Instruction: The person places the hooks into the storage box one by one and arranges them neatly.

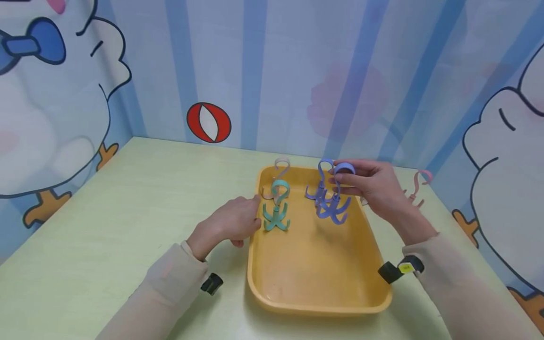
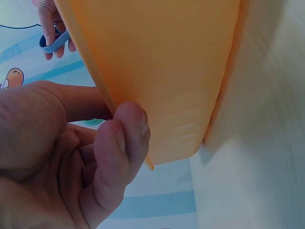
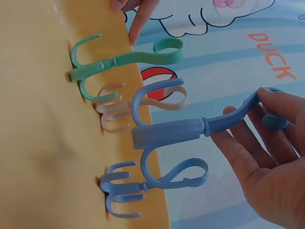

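My right hand [image 1: 376,186] pinches a blue rotating four-claw hook [image 1: 333,211] by its curved top. The claws hang over the yellow tray [image 1: 308,269], apart from its floor in the right wrist view [image 3: 167,132]. Behind it, a second blue claw hook [image 1: 318,194] stands upright inside the tray. A green claw hook [image 1: 276,218] and a pale pink one [image 1: 282,164] stand along the left side. My left hand [image 1: 235,219] grips the tray's left rim; in the left wrist view its thumb and fingers [image 2: 131,129] are on either side of the edge.
A pink claw hook [image 1: 420,178] is beyond the tray's right side, partly hidden by my right hand. The tray rests on a pale green table [image 1: 127,217]. A striped blue curtain [image 1: 289,75] with cartoon ducks rises at the back and sides.
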Available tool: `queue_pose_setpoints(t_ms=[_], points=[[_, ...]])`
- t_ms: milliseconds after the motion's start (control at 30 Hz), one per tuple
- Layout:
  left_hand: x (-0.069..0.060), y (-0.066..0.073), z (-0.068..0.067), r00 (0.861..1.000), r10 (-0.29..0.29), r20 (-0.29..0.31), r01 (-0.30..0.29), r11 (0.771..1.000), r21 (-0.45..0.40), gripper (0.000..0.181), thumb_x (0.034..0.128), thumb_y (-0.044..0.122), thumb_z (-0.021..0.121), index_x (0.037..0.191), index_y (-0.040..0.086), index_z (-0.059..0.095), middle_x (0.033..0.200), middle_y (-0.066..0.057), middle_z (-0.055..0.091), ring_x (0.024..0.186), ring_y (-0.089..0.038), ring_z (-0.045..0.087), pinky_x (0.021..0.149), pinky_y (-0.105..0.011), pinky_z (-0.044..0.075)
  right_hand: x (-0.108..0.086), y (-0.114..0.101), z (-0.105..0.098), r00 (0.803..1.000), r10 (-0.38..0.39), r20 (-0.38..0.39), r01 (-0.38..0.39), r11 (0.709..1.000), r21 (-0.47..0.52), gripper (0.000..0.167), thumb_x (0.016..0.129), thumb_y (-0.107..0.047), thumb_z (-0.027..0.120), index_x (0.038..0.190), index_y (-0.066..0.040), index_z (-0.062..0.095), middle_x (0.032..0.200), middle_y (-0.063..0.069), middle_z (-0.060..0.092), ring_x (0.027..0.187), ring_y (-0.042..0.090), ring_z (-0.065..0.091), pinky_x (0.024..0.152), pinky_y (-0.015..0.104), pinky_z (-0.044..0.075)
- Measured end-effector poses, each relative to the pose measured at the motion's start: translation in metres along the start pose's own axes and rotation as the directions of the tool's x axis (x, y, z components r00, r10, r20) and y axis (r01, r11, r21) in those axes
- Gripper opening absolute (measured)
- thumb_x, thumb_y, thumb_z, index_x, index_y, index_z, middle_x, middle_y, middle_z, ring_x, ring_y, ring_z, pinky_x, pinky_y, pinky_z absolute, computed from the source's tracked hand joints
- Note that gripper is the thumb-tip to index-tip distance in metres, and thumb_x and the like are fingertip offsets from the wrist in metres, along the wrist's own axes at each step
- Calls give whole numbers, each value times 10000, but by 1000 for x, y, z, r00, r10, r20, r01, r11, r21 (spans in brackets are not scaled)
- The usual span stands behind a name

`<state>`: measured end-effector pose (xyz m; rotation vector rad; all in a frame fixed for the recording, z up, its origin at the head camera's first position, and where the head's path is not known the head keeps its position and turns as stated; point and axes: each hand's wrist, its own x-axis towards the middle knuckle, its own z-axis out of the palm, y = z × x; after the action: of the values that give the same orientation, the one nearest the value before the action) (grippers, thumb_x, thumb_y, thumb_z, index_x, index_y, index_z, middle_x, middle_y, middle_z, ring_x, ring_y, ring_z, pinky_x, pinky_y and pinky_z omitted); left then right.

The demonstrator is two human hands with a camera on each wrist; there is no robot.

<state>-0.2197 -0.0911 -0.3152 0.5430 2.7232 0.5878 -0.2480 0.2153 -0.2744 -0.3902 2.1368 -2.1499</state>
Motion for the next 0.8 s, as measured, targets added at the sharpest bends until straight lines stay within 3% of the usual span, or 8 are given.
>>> queue_pose_setpoints(t_ms=[333, 533, 800], points=[[1, 1, 0, 1000, -12, 4, 12, 1000, 1, 626, 1069, 116, 486, 1638, -41, 277, 903, -119, 629, 467, -161, 664, 486, -271, 532, 4, 14, 5, 998, 53, -37, -55, 998, -37, 198, 961, -47, 758, 1102, -172, 816, 1029, 18, 823, 957, 167, 811, 861, 363, 638], [2, 1, 0, 1000, -17, 10, 17, 1000, 1, 638, 1074, 128, 500, 1643, -39, 266, 927, -127, 628, 475, -160, 671, 492, -272, 541, 7, 26, 7, 998, 48, -39, -50, 998, -47, 217, 954, -30, 762, 1128, -145, 825, 1001, 4, 826, 964, 184, 811, 866, 378, 639], [2, 1, 0, 999, -26, 22, 26, 1000, 8, 638, 1077, 135, 497, 1645, -36, 264, 933, -123, 624, 483, -157, 675, 499, -266, 542, 10, 39, 9, 996, 76, -42, -79, 995, -67, 426, 961, -9, 744, 1356, 115, 642, 1025, 20, 824, 951, 176, 810, 867, 360, 637]])
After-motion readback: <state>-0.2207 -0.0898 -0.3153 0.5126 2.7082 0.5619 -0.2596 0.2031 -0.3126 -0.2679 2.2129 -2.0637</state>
